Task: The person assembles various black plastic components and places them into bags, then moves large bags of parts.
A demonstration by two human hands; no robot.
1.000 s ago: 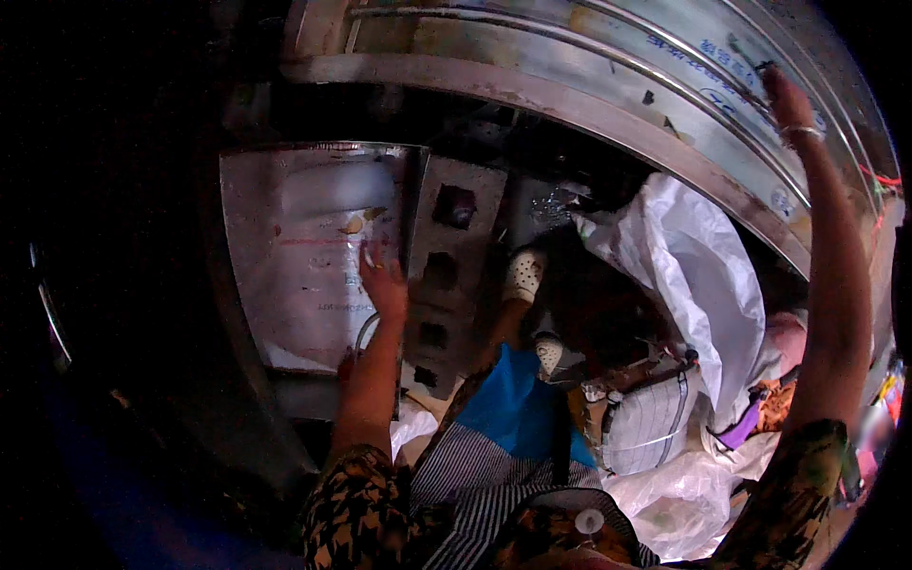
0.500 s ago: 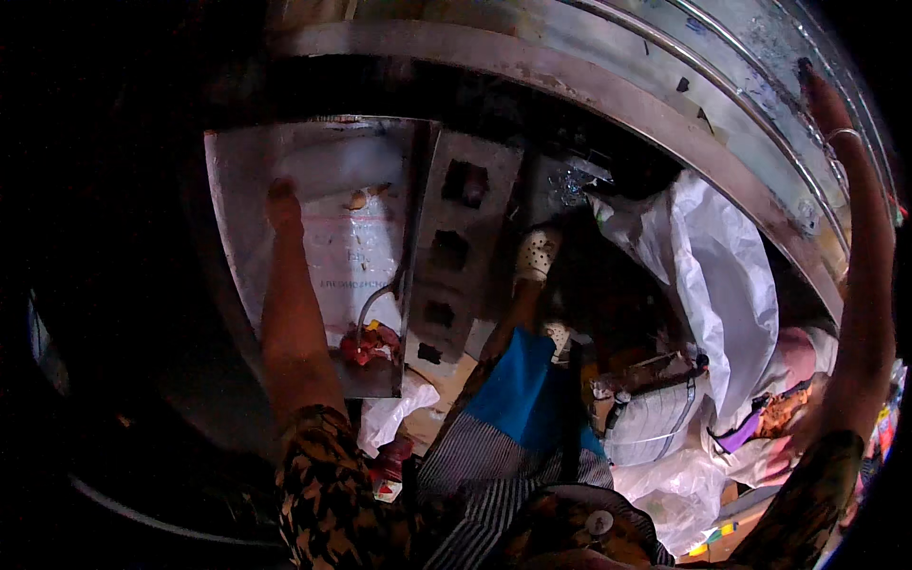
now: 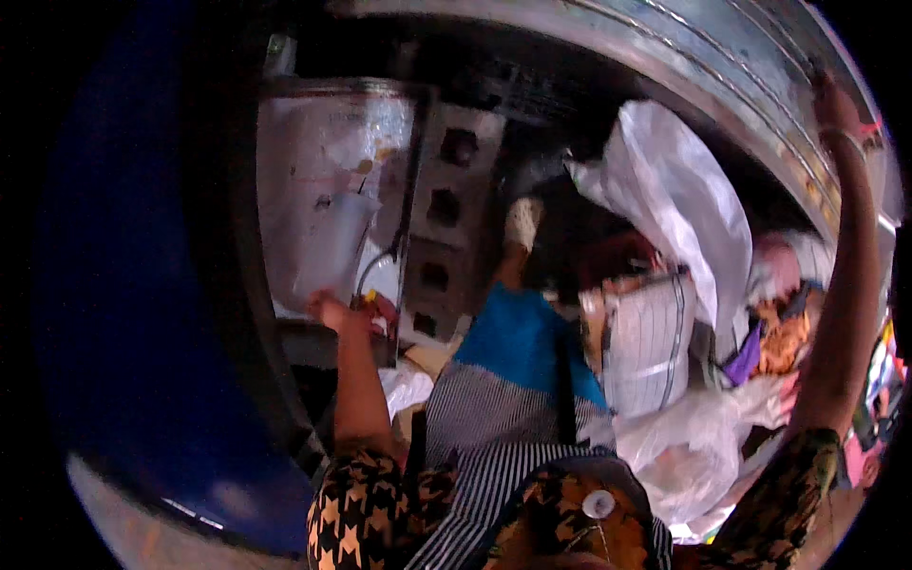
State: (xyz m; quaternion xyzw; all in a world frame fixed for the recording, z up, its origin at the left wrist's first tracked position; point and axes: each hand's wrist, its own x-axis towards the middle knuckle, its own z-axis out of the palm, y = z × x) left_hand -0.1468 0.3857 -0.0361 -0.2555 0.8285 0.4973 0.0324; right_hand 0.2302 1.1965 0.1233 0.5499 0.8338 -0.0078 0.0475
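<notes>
My left hand [image 3: 329, 310] is closed at the near end of a translucent whitish cylinder-like thing [image 3: 332, 237], whose exact kind is blurred. It is held over a white-lined, shallow metal-edged tray or box [image 3: 285, 152] at the left. Beside my fingers lies a small red and yellow bundle [image 3: 378, 312], and a dark curved cord or hose [image 3: 372, 266] runs up from it. Far off at the upper right, my right hand [image 3: 834, 104] is by the metal rails of a counter or shelf; its fingers are dark and smeared.
Concrete hollow blocks [image 3: 443, 207] line the tray's right side. My foot in a pale perforated clog [image 3: 522, 223] stands beyond them. A large white sack [image 3: 679, 180], a strapped pale bundle [image 3: 648, 332], clear plastic bags [image 3: 684, 456] and coloured cloth [image 3: 784, 332] crowd the right. Metal rails [image 3: 722, 66] curve overhead.
My left hand has drawn back toward me with the whitish thing, from the tray's middle to its near edge. The view has shifted, and a blue surface now shows at left. My right arm stays outstretched.
</notes>
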